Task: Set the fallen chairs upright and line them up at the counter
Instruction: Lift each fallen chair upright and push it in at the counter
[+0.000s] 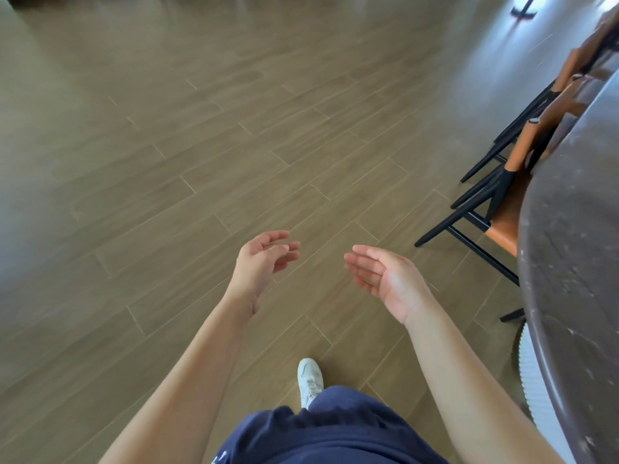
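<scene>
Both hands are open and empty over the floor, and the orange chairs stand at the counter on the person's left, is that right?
Not quite: in the head view the orange chairs stand at the counter on the person's right, not left. The left hand and right hand are indeed open and empty over the floor.

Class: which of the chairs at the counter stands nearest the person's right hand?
The chair lowest in view, tan seat at the counter edge, closest to the right hand; the other chairs stand farther along.
</scene>
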Tool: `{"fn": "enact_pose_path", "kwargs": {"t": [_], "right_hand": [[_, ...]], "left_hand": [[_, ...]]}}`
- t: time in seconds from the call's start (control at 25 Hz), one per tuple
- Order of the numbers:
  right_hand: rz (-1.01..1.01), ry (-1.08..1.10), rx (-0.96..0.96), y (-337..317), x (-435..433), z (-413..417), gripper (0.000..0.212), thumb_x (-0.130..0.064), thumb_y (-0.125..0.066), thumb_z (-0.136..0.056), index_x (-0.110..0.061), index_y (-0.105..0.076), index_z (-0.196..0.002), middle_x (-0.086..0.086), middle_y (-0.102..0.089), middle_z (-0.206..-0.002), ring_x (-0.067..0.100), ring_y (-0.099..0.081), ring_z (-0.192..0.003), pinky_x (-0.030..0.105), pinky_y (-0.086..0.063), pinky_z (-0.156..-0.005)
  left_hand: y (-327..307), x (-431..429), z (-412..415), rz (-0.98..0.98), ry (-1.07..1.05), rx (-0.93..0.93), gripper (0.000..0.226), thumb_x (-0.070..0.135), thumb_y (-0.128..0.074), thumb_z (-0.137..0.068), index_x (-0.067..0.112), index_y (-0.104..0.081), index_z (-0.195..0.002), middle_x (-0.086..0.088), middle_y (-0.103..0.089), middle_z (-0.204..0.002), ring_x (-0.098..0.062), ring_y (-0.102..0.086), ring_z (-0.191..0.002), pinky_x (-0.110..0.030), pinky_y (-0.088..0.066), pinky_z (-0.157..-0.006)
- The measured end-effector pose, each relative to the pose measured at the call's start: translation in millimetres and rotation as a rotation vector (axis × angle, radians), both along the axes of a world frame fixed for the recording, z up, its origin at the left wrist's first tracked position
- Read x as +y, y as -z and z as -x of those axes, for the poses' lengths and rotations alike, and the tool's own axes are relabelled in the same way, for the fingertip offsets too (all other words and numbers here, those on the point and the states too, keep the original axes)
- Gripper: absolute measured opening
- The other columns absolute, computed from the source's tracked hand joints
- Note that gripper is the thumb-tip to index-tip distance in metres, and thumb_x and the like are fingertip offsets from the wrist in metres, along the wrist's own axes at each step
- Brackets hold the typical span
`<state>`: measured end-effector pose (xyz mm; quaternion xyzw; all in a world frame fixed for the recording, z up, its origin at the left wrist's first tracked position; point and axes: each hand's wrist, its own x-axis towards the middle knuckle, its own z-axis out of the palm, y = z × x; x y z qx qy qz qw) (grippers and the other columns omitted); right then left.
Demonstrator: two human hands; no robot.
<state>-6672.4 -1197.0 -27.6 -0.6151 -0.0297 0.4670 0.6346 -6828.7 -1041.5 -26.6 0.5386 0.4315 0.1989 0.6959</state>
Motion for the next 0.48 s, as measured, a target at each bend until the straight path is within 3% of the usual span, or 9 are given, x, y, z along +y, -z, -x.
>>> {"fn": "enact_pose_path", "kwargs": {"t": [0.48], "right_hand": [[0.041, 0.074, 0.046, 8.0, 118.4, -115.4, 0.024, -0.017, -0.047, -0.100, -0.009, -0.069, -0.109, 0.010, -0.076, -0.101, 0.021, -0.072, -0.096, 0.037, -0.053, -0.091]], "left_hand": [[4.3, 134.6, -142.1, 0.009, 0.056, -0.050, 0.026, -0.002, -0.048, -0.092, 0.016, -0.064, -0.103, -0.003, -0.075, -0.094, -0.018, -0.071, -0.086, -0.031, -0.051, -0.085]]}}
